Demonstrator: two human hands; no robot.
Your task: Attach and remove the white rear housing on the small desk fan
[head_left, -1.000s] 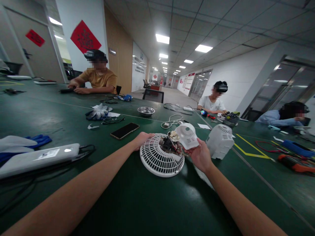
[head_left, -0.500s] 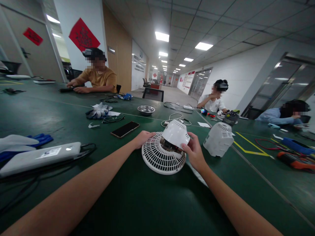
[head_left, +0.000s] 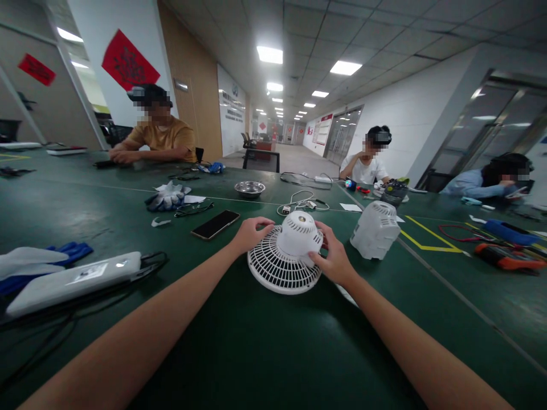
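The white cover (head_left: 297, 239) has swung down over the slatted grille (head_left: 284, 280) on the table (head_left: 256, 353), hiding the inner parts, with the right hand (head_left: 336, 259) grasping its side and the left hand (head_left: 250, 234) by the grille's rim, grip unclear.

a green table (head_left: 265, 347) with, on it, a black phone (head_left: 216, 224), a metal bowl (head_left: 249, 189) and a white fan grille (head_left: 284, 273)
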